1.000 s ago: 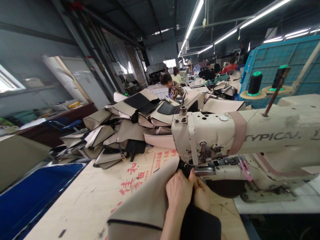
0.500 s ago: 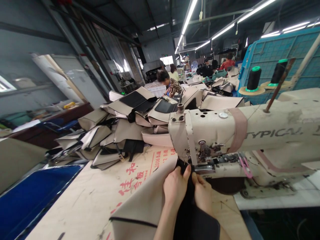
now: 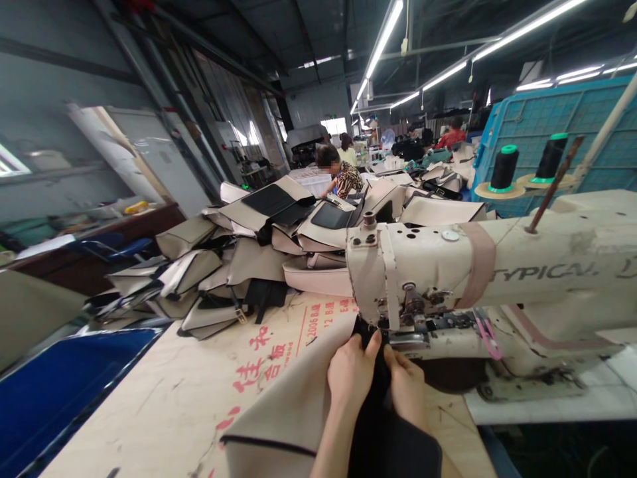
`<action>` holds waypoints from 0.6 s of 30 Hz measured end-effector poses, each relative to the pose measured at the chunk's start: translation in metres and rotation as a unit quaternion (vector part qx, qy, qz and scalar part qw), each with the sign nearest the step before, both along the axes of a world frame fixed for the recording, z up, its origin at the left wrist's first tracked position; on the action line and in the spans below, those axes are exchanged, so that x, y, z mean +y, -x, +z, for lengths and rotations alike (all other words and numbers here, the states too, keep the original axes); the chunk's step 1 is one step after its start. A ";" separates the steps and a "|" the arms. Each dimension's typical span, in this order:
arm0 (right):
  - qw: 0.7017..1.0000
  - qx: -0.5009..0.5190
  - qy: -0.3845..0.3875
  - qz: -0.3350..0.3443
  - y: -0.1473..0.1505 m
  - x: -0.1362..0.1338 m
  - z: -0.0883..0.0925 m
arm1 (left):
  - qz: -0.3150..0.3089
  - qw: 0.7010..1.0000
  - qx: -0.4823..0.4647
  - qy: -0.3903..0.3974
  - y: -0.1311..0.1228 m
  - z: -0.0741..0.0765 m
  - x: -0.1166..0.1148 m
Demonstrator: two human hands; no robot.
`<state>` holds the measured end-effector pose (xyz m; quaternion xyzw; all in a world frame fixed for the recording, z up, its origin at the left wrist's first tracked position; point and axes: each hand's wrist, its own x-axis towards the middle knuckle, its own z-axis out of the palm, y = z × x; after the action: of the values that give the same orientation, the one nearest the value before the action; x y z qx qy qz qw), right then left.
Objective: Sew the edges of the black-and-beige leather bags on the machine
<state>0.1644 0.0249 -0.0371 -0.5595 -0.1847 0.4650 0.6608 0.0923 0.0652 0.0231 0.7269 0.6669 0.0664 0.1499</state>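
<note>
A beige bag piece with black lining point(image 3: 283, 405) lies under the head of the sewing machine point(image 3: 423, 265), its upper end at the needle area. My left hand point(image 3: 351, 372) is closed on the piece, between the beige panel and the black part, thumb close to the presser foot. Just to its right, my right hand point(image 3: 405, 382) pinches the black edge of the same bag piece. A dark flap hangs below my right hand. The needle itself is too small to make out.
A heap of beige and black bags point(image 3: 239, 265) rises behind the plywood tabletop point(image 3: 164, 398). Black thread spools point(image 3: 503, 169) stand above the machine near a blue crate point(image 3: 572, 133). A blue-lined bin point(image 3: 74, 392) is at left. A person in a patterned top point(image 3: 348, 179) bends beyond the heap.
The view has shifted slightly, so the machine sits a little farther right and lower. Both hands keep their hold on the bag piece near the needle area. The person beyond the heap leans differently.
</note>
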 end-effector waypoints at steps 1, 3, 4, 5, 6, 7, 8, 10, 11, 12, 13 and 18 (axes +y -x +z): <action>1.000 0.001 0.000 0.000 0.000 0.000 0.000 | 0.002 1.000 -0.001 0.000 0.000 0.000 0.000; 1.000 0.003 0.001 0.003 0.000 0.001 -0.002 | 0.003 1.000 -0.003 -0.004 -0.001 0.000 0.000; 1.000 0.003 0.002 0.005 -0.001 0.001 -0.003 | 0.003 1.000 -0.003 -0.006 -0.001 0.000 0.000; 1.000 0.002 0.003 0.007 -0.001 0.001 -0.004 | 0.004 1.000 -0.002 -0.007 -0.001 0.000 0.000; 1.000 0.000 0.005 0.008 -0.002 0.001 -0.005 | 0.006 1.000 0.000 -0.007 -0.001 0.000 0.000; 1.000 -0.003 0.006 0.008 -0.002 0.001 -0.006 | 0.007 1.000 0.001 -0.007 -0.001 0.000 0.000; 1.000 -0.007 0.008 0.008 -0.002 0.001 -0.006 | 0.008 1.000 0.002 -0.007 -0.001 0.001 0.001; 1.000 -0.018 0.012 0.006 -0.002 0.002 -0.007 | 0.007 1.000 0.001 -0.009 -0.001 0.001 0.002; 1.000 -0.026 0.013 0.006 -0.001 0.004 -0.006 | 0.007 1.000 0.000 -0.009 -0.001 0.001 0.002; 0.999 -0.035 0.014 0.008 0.001 0.005 -0.005 | 0.007 1.000 -0.002 -0.010 -0.001 0.000 0.003; 0.999 -0.046 0.013 0.014 0.003 0.005 -0.003 | 0.009 1.000 -0.002 -0.009 -0.001 0.000 0.004; 0.987 -0.134 -0.007 0.090 -0.030 -0.016 0.015 | 0.014 1.000 0.000 -0.010 -0.002 -0.001 0.005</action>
<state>0.1943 0.0087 -0.0218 -0.5930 -0.3246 0.4423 0.5894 0.0941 0.0698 0.0226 0.7187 0.6767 0.0748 0.1416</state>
